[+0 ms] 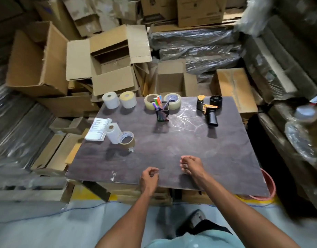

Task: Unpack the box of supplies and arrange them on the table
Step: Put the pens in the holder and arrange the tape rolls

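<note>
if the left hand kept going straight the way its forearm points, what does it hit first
Likely the black pen holder. Bare tabletop lies ahead of the left hand until then, though depth is hard to judge.

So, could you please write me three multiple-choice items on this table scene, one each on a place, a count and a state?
1. Where is the pen holder?
A. Just in front of the two clear tape rolls
B. On the papers
C. Beside the left hand

2. How many rolls stand along the table's far edge?
A. Two
B. Four
C. Six

3. What are the hands doing?
A. Gripping the tape dispenser
B. Holding nothing
C. Lifting a box

Answers:
1 A: the holder sits just in front of the two clear tape rolls.
2 B: two paper rolls plus the two tape rolls.
3 B: the left hand and right hand are loosely curled over the near edge, with the tape dispenser far off.
</note>
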Motion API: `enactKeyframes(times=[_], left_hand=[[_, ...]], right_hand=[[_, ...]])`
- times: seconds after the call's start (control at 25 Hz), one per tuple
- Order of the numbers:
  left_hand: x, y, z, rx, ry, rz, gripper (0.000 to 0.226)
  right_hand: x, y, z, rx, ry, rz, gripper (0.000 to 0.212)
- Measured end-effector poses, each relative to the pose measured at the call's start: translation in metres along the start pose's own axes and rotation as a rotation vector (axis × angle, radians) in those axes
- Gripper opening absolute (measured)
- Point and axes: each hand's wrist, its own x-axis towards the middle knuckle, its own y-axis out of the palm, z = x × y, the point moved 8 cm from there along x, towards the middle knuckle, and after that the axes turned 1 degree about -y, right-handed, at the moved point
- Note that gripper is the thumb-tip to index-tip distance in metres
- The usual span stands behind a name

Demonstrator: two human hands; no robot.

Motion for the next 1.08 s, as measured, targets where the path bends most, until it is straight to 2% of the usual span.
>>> enactKeyframes(times=[0.32, 0.52, 0.64, 0.96, 1.0, 1.08], left_hand=[[0.039, -0.056, -0.024, 0.057, 0.016, -0.175, 0.021], [0.064, -0.093, -0.022, 0.007, -0.053, -0.309, 0.023], [0.070, -0.109, -0.017, -0.073, -0.117, -0.386, 0.024], [0.121, -0.149, -0.019, -0.201, -0.136, -0.471, 0.057], [0.129, -0.154, -0.021, -0.209, -0.130, -0.465, 0.061], [0.147, -0.161, -0.025, -0.211, -0.106, -0.450, 0.072]], right_hand=[[0.060, 0.084, 0.014, -0.086, 0.047, 0.145, 0.013], [0.084, 0.126, 0.021, -0.114, 0.079, 0.250, 0.015], [0.093, 0.136, 0.017, -0.155, 0.090, 0.257, 0.014], [0.099, 0.186, 0.017, -0.317, 0.006, 0.276, 0.004], [0.098, 0.193, 0.018, -0.353, -0.014, 0.267, 0.006], [0.096, 0.209, 0.019, -0.407, -0.048, 0.273, 0.032]])
